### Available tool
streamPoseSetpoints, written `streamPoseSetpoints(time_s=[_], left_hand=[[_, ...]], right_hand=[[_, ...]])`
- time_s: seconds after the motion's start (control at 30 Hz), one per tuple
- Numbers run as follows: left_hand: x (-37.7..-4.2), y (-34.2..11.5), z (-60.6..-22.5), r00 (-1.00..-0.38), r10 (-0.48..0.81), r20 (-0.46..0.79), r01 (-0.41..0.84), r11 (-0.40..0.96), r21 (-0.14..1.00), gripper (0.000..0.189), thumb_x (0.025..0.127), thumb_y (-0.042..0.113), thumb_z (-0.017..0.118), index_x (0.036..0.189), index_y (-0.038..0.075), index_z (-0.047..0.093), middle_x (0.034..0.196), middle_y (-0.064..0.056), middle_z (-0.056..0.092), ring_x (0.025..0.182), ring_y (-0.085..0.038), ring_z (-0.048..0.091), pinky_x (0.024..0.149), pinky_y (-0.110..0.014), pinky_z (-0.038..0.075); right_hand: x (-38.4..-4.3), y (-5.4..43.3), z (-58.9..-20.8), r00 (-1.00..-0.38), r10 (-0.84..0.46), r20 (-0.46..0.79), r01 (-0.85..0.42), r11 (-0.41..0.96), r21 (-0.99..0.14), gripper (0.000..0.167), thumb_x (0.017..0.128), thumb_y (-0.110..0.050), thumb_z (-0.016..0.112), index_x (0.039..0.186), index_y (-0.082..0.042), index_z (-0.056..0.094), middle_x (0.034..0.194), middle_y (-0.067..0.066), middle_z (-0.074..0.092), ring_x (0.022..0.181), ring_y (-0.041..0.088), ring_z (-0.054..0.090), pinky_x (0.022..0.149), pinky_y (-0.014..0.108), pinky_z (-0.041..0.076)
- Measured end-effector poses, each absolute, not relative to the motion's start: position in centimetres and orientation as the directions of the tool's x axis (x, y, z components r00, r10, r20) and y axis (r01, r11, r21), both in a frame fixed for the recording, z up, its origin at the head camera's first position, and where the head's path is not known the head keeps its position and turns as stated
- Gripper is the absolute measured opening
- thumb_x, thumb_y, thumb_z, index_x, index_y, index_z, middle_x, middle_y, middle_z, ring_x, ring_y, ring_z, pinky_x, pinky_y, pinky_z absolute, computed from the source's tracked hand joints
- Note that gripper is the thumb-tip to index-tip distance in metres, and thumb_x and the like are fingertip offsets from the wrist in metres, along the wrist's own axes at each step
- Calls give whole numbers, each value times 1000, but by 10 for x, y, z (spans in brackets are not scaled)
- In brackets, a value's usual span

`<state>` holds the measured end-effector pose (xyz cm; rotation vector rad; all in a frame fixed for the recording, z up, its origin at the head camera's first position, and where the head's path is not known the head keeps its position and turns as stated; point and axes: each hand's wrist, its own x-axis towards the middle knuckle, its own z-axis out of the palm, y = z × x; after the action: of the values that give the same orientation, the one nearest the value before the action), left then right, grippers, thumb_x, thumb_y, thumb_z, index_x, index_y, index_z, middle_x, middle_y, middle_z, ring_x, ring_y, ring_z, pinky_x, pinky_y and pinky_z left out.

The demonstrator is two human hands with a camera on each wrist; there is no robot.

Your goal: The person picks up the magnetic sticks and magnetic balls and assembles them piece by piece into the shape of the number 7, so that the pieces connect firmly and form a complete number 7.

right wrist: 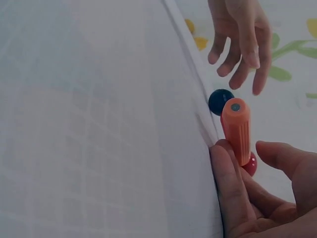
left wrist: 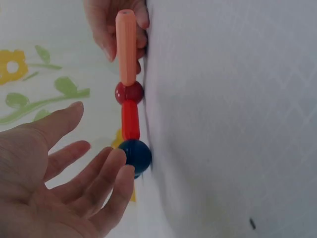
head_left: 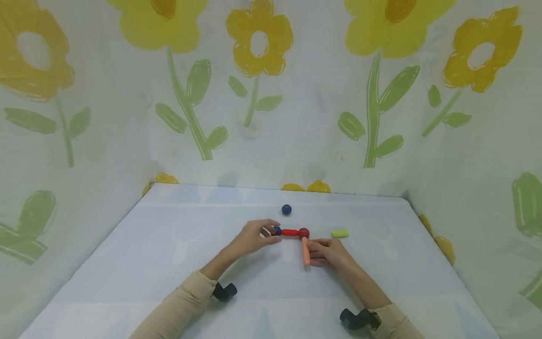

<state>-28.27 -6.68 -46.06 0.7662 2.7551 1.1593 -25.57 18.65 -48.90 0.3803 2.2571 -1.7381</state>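
Note:
A short red rod (head_left: 290, 232) lies between a blue ball (left wrist: 136, 155) and a red ball (head_left: 304, 233), touching both. From the red ball an orange ribbed rod (head_left: 306, 253) extends toward the person. The right wrist view shows a small grey disc in its end. My left hand (head_left: 253, 236) is at the blue ball, fingers loosely bent and thumb apart from it; fingertips seem to touch it in the left wrist view. Beside the orange rod is my right hand (head_left: 332, 254), fingertips against the rod and thumb held off it in the right wrist view.
A second blue ball (head_left: 286, 209) sits farther back on the white-covered table (head_left: 178, 263). Right of the red ball lies a yellow-green rod (head_left: 340, 233). Flower-printed cloth (head_left: 296, 117) stands behind the table and at both sides.

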Motion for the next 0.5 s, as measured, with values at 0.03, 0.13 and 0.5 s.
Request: streamPoseSetpoints(time_s=[0.03, 0.13, 0.5], left_hand=[[-281, -67, -460, -869, 477, 134, 424, 577, 698, 45, 88, 33, 73, 127, 12, 64, 106, -5, 72, 93, -17, 67, 78, -27, 56], [-278, -66, -461, -852, 512, 107, 413, 531, 740, 44, 89, 34, 72, 126, 11, 64, 104, -4, 72, 93, -18, 67, 79, -28, 56], [-270, -54, -474, -816, 573, -72, 225, 430, 874, 49, 88, 35, 73, 130, 13, 61, 111, -4, 69, 87, -15, 69, 73, -30, 60]], right_hand=[[-256, 187, -489, -929, 44, -366, 366, 246, -898, 54, 86, -34, 75, 128, -2, 63, 103, 12, 74, 84, 17, 72, 72, 31, 59], [-256, 188, -489, -929, 43, -367, 366, 245, -898, 54, 86, -34, 75, 128, -2, 62, 102, 12, 75, 83, 17, 72, 72, 31, 60], [-256, 189, -491, -933, 25, -359, 354, 240, -904, 60, 84, -38, 77, 129, -2, 61, 99, 13, 75, 85, 20, 74, 71, 31, 59]])
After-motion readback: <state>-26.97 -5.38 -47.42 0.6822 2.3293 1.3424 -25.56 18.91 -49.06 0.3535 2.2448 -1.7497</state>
